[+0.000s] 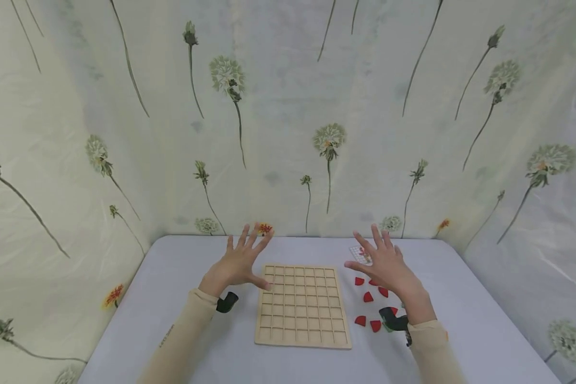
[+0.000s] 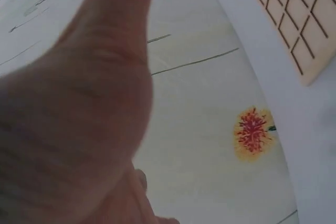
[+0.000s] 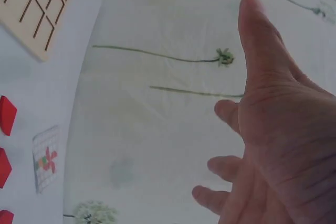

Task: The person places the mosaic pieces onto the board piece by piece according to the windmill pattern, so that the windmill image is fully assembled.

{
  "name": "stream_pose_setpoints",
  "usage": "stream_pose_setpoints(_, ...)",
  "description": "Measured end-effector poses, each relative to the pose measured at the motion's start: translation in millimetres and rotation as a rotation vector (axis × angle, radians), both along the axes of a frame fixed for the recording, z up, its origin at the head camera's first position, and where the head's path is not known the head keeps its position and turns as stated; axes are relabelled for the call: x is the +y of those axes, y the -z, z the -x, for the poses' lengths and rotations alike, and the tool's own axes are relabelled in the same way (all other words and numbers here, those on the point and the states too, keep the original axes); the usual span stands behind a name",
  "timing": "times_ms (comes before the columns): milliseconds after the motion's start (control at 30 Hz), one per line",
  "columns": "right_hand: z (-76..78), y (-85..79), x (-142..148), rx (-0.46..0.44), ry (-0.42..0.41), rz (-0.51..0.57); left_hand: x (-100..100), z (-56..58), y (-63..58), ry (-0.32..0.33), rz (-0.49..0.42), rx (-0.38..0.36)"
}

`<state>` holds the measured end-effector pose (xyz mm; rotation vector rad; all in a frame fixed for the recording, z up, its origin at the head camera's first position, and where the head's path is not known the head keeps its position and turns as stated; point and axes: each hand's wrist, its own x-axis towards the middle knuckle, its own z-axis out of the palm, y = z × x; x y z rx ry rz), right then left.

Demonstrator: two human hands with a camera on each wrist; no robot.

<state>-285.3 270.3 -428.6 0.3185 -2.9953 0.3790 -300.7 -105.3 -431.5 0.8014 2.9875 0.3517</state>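
Observation:
My left hand [image 1: 234, 265] is raised over the left side of a wooden grid board [image 1: 303, 306], its fingers spread and holding nothing. Right of the board, my right hand [image 1: 385, 265] hovers the same way, fingers apart and nothing in its grasp. Several red wedge-shaped pieces [image 1: 368, 297] lie on the table below and beside the right hand; the wrist hides part of the group. A small card [image 1: 357, 254] with a red flower pattern on a grid lies behind them, partly covered by the right fingers. In the right wrist view the card [image 3: 46, 158] shows more fully.
A white table [image 1: 187, 256] carries everything. Curtains [image 1: 288, 117] printed with dandelions rise behind it and on both sides. Dark wrist-camera mounts [image 1: 228, 302] sit at both wrists. A green piece [image 1: 387, 327] shows partly under the right wrist.

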Motion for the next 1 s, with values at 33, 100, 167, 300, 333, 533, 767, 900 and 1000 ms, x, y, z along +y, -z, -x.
stream_pose_setpoints(33, 1.5, 0.7, 2, -0.003, -0.014, 0.002, -2, 3.5, 3.0, 0.044, 0.001, -0.007)
stream_pose_setpoints(100, 4.0, 3.3, 5, -0.005, -0.035, 0.016, -5, 9.1, 10.9, 0.108, 0.016, -0.019)
stream_pose_setpoints(167, 7.1, 9.0, 7, -0.010, -0.054, 0.028, -9, 11.8, 20.4, 0.157, 0.022, -0.026)
stream_pose_setpoints(300, 12.6, 24.2, 12, -0.055, -0.072, 0.080, -14, 9.1, 39.0, 0.202, 0.041, -0.063)
stream_pose_setpoints(333, 13.7, 28.5, 13, -0.070, -0.069, 0.092, -15, 7.5, 43.6, 0.211, 0.046, -0.068)
stream_pose_setpoints(533, 20.9, 54.4, 24, -0.139, -0.036, 0.130, -18, -0.1, 66.7, 0.238, 0.129, -0.079)
stream_pose_setpoints(767, 30.0, 78.0, 34, -0.180, -0.022, 0.130, -20, -2.8, 87.3, 0.231, 0.158, -0.118)
stream_pose_setpoints(900, 32.3, 86.0, 35, -0.221, 0.008, 0.141, -21, -5.3, 95.8, 0.210, 0.156, -0.163)
stream_pose_setpoints(1000, 32.5, 89.9, 35, -0.251, 0.031, 0.148, -22, -7.9, 101.0, 0.198, 0.151, -0.183)
